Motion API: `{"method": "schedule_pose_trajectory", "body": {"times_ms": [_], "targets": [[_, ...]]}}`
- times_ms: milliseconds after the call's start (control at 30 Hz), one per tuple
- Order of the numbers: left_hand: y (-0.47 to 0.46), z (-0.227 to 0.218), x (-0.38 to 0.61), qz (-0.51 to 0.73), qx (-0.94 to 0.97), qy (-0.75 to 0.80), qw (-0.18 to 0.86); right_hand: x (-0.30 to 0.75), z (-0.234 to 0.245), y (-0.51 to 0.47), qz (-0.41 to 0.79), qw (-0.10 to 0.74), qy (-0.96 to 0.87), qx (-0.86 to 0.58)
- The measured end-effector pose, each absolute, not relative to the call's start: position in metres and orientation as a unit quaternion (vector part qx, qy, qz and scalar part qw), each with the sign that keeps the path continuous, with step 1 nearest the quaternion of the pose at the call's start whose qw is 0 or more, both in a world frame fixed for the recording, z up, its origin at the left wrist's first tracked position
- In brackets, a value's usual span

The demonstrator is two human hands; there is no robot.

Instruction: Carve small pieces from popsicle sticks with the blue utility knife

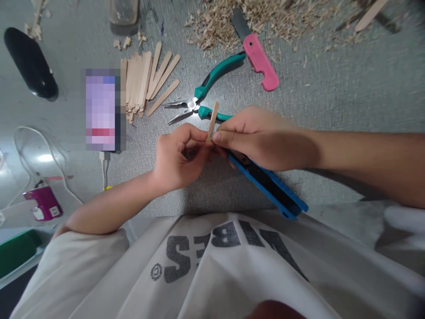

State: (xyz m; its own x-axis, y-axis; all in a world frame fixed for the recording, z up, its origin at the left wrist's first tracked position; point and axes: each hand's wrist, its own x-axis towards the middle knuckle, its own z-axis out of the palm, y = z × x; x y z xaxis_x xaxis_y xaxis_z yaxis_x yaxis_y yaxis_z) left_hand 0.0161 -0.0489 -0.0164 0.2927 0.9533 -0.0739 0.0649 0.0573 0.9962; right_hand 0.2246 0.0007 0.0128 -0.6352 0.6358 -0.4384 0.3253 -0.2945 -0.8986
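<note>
My left hand [182,155] is closed, pinching the lower end of a short wooden craft stick [214,116] between thumb and fingers. The stick points up and tilts slightly right. Against its lower end presses the thumb of my right hand [255,137], which is closed around a blue utility knife [265,181]. The knife's handle, with a black channel, runs out under my palm toward my shirt; its front end is hidden by my fingers. Just beyond my hands lie needle-nose pliers [192,105] with green handles, jaws apart, one handle partly behind my right hand.
Many craft sticks [137,82] lie piled beside a phone [100,110] with a cable. A pink folding knife [260,60] rests by wood shavings [212,26]. A black case [31,64], a clear container [124,11] and a purple charger [43,203] are also around.
</note>
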Motion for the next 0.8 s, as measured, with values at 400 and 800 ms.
{"method": "schedule_pose_trajectory", "body": {"times_ms": [400, 800], "targets": [[-0.046, -0.010, 0.015, 0.415, 0.493, 0.408, 0.647, 0.233, 0.006, -0.001, 0.724, 0.167, -0.569, -0.352], [-0.034, 0.000, 0.008, 0.341, 0.471, 0.431, 0.690, 0.236, -0.001, -0.001, 0.728, 0.179, -0.571, -0.336]]}}
